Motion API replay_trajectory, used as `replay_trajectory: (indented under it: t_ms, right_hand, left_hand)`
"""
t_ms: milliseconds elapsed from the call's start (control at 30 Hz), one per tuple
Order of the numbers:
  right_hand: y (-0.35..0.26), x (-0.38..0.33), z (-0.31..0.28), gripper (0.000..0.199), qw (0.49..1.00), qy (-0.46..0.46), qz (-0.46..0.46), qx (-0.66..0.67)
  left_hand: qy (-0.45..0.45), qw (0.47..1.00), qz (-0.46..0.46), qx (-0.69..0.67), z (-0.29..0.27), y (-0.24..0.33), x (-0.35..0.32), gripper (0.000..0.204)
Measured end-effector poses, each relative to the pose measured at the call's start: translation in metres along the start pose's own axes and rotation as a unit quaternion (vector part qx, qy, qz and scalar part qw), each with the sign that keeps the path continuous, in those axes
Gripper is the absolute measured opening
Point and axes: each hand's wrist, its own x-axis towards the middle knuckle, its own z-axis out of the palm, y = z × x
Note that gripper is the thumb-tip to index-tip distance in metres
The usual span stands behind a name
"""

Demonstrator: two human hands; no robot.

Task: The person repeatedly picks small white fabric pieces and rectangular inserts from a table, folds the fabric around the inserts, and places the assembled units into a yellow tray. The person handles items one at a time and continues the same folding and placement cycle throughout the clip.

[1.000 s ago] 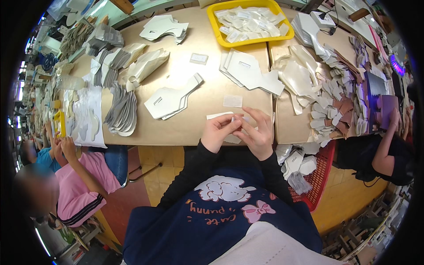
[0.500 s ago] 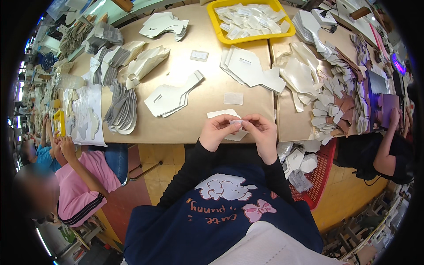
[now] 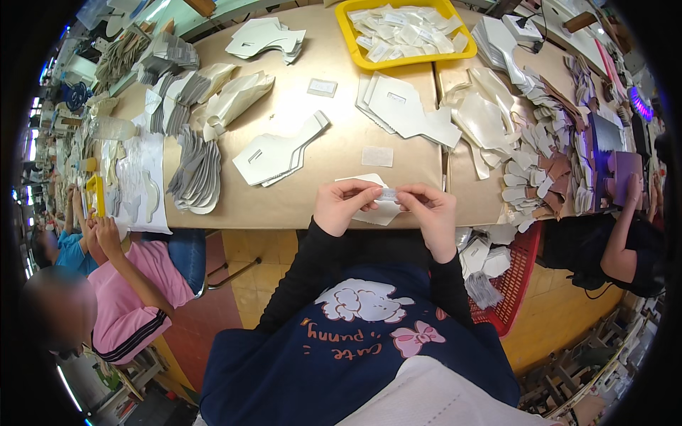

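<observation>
Between my hands, just above the table's near edge, is a small pale label (image 3: 387, 194). My left hand (image 3: 342, 204) pinches its left end with thumb and forefinger, and my right hand (image 3: 430, 211) pinches the right end. Under it lies a white cut piece (image 3: 371, 179), partly covered by my hands. A small whitish rectangle (image 3: 377, 156) rests flat on the table beyond. Farther off, white cut pieces with a slot form one stack (image 3: 280, 153) to the left and another stack (image 3: 405, 106) to the right.
A yellow tray (image 3: 408, 62) of small pale packets stands at the back. Grey cut pieces (image 3: 195, 170) are piled at left, more pieces (image 3: 529, 170) at right. A red basket (image 3: 522, 284) sits beside me at right. A person in pink (image 3: 142, 298) works at left, another person (image 3: 618, 248) at right.
My hands have drawn slightly apart, left hand to the left and right hand to the right, so more of the label shows between the fingertips.
</observation>
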Motion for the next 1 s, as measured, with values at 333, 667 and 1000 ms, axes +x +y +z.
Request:
replay_trajectory:
  t_ms: [333,667,1000]
  right_hand:
    - [-0.001,0.006,0.012,0.023,0.995,-0.012,0.021,0.093]
    - [0.003,0.011,0.007,0.020,0.999,-0.008,0.013,-0.048]
    - [-0.005,0.020,0.004,0.023,0.999,-0.016,0.024,-0.028]
  left_hand:
    - [-0.040,0.999,-0.023,-0.022,-0.002,-0.003,0.004,0.020]
    - [0.001,0.991,0.021,0.131,-0.014,-0.003,0.008,0.018]
    - [0.018,0.995,0.025,0.093,-0.015,-0.004,0.011,0.016]
